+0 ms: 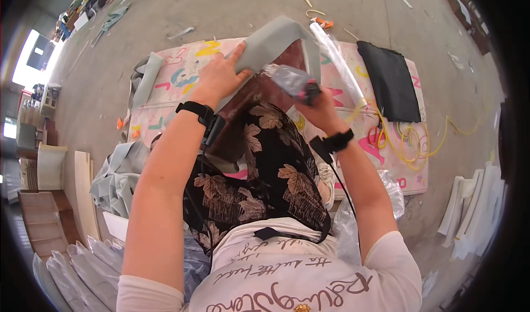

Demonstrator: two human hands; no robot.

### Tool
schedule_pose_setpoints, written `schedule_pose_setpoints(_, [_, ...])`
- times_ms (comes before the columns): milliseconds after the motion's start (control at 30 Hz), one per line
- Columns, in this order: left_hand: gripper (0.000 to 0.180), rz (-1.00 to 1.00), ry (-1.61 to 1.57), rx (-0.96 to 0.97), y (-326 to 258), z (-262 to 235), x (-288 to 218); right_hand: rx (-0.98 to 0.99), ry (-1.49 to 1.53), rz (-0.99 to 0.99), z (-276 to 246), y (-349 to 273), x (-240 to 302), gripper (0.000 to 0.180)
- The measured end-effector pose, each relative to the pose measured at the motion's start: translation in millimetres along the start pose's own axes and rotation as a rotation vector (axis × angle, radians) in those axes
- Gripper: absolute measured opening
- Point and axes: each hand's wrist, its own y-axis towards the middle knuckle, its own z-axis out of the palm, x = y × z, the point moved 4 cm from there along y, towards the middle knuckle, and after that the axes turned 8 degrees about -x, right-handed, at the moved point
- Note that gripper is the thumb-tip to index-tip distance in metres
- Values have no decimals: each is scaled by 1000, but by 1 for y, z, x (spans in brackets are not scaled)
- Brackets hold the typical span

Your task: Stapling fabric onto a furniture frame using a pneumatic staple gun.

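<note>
Where the grey cloth [265,44] lies over the brown panel [291,57], upper centre of the frame, its broad band bends round the panel's far corner and comes down the right side. The left hand [220,79] rests on the band's left part, spread open, fingers pointing to the upper right and thumb set apart toward the right. Its forearm rises almost straight from the lower left. The right hand [321,109] is closed round the dark end of a clear bottle [292,83], which is blurred and tilted, its tip pointing to the upper left over the panel. That arm is bent, coming in from the lower right.

Below the panel are the person's patterned trousers [259,146], so the room on the near side is tight. Just right of the cloth, a roll of clear plastic [339,63] slants across the mat [348,132], with a black sheet [389,83] farther right. Below the sheet, a yellow cord [409,158] loops near the mat's right edge, beside red-handled scissors [377,137]. More grey fabric [118,171] is heaped at the left. Past the mat's far edge, at the top, grey floor [353,8] opens out, with a few scraps on it.
</note>
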Motion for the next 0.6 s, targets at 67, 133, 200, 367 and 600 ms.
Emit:
schedule_pose_setpoints(67, [72,-12,-11,10,0,-2,1,136,-128,-167,26,12,10,34])
schedule_pose_setpoints(133, [72,-29,-23,27,-1,-2,2,145,-146,-172,36,14,7,35])
schedule_pose_setpoints(200, [74,17,-55,-39,-3,-6,2,156,-162,-170,43,14,-1,37])
schedule_pose_setpoints(367, [71,78,-121,-45,5,11,30,86,-151,-207,52,9,-19,33])
schedule_pose_setpoints(600, [60,-31,-183,101,-32,9,63,112,-168,-212,46,13,-10,33])
